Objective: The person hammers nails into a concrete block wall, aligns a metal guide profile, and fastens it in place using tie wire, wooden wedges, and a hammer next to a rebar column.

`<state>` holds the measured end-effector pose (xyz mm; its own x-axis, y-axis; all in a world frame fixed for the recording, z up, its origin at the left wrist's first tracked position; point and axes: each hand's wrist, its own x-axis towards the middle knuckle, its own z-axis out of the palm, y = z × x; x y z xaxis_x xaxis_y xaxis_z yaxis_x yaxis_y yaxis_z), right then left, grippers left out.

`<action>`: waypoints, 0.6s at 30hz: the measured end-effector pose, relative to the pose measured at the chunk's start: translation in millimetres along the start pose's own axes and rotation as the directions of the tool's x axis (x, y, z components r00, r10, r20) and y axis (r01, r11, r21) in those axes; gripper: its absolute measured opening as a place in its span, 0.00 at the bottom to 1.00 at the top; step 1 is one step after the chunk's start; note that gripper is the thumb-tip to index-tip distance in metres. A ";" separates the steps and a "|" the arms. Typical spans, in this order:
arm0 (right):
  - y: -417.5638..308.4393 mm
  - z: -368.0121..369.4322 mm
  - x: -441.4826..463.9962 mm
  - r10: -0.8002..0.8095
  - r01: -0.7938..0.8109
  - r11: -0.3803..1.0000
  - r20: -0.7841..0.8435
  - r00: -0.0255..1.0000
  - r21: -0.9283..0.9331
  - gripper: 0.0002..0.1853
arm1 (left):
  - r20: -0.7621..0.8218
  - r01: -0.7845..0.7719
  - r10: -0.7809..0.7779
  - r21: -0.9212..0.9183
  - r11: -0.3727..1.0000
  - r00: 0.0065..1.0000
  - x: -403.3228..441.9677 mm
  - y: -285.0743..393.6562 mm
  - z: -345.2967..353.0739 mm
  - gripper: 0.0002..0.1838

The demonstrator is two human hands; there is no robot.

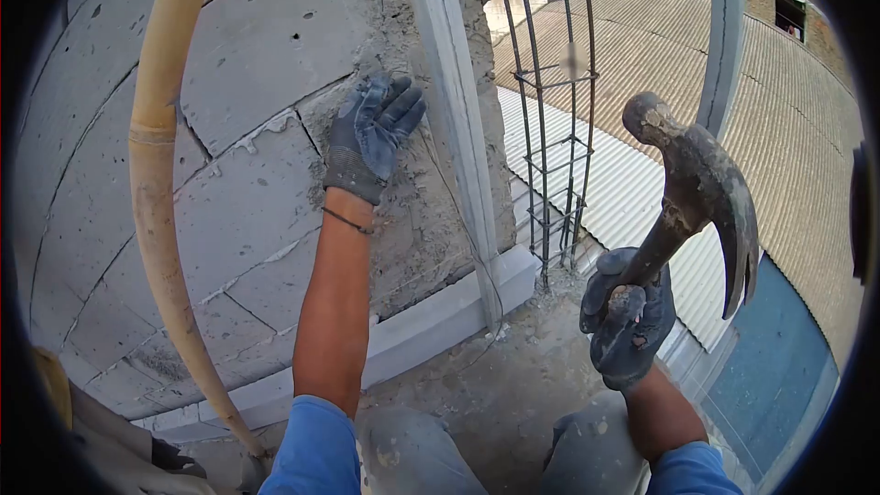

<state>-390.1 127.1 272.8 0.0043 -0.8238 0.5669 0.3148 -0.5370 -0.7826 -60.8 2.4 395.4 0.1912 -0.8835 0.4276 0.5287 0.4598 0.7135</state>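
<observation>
The right hand is clenching its grip round the handle of the hammer, whose claw is pointing down. The left hand is reaching to the wall, left of the post; its fingers are curling partly, but whether its grip is holding anything, I cannot tell.

1. Left hand: dark blue-grey work glove, dusty, with a grey knit cuff.
2. Right hand: matching dark glove, smudged pale.
3. Thin dark cord bracelet beside the left cuff.
4. Plain blue sleeves.
5. Greyish trousers, spotted with pale stains.
</observation>
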 end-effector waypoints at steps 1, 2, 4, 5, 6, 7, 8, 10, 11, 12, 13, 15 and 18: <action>-3.5 1.4 3.8 -0.059 0.060 0.994 0.008 0.998 -0.094 0.26 | 0.043 -0.006 0.004 0.038 0.999 0.999 4.6 3.6 1.4 0.18; -6.5 3.4 7.5 -0.123 0.125 0.975 0.023 0.992 -0.185 0.25 | 0.041 0.005 -0.007 0.055 0.998 0.999 16.3 3.1 -5.4 0.18; -7.0 7.0 7.5 -0.097 0.097 0.986 0.009 0.995 -0.138 0.25 | -0.024 -0.105 0.135 0.506 0.856 0.991 30.4 1.2 -13.3 0.17; -6.1 8.4 8.6 -0.089 0.086 0.993 -0.022 0.996 -0.085 0.25 | -0.025 -0.103 0.136 0.516 0.850 0.990 29.7 1.8 -12.9 0.17; -5.2 8.6 10.5 -0.082 0.080 0.996 -0.052 0.995 -0.034 0.25 | -0.036 -0.128 0.179 0.562 0.817 0.983 28.8 1.7 -12.3 0.15; -3.9 7.5 11.7 -0.084 0.083 0.996 -0.053 0.995 -0.029 0.25 | -0.043 -0.152 0.222 0.603 0.783 0.974 29.1 1.3 -9.6 0.13; -2.0 6.2 11.8 -0.092 0.091 0.996 -0.049 0.995 -0.016 0.25 | -0.042 -0.153 0.223 0.604 0.782 0.974 31.1 0.7 -8.1 0.13; 1.8 4.8 12.4 -0.095 0.095 0.995 -0.043 0.995 -0.002 0.25 | 0.013 -0.153 0.178 0.574 0.804 0.984 31.8 1.0 -5.8 0.13; 3.5 3.9 13.1 -0.086 0.083 0.995 -0.047 0.995 -0.048 0.25 | 0.006 -0.151 0.180 0.575 0.804 0.984 31.4 1.1 -5.0 0.13; 4.5 3.7 13.1 -0.075 0.070 0.993 -0.049 0.996 -0.094 0.24 | 0.008 -0.146 0.172 0.576 0.805 0.985 31.2 0.2 -4.0 0.13; 3.5 4.6 13.0 -0.071 0.067 0.993 -0.039 0.997 -0.092 0.24 | 0.012 -0.143 0.167 0.577 0.804 0.986 29.6 -1.0 -2.6 0.12; -1.0 7.4 14.9 -0.015 0.014 0.999 -0.002 1.000 -0.043 0.21 | -0.005 -0.186 0.237 0.600 0.778 0.971 21.8 -11.2 -4.2 0.12; -2.8 9.6 13.4 0.077 -0.077 0.997 -0.004 0.997 0.007 0.19 | -0.005 -0.281 0.361 0.617 0.735 0.933 4.6 -27.8 -7.2 0.12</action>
<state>-381.7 119.3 285.0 0.0249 -0.8631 0.5043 0.3198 -0.4711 -0.8221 -68.7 -15.1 373.5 0.3735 -0.6583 0.6535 -0.1751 0.6418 0.7466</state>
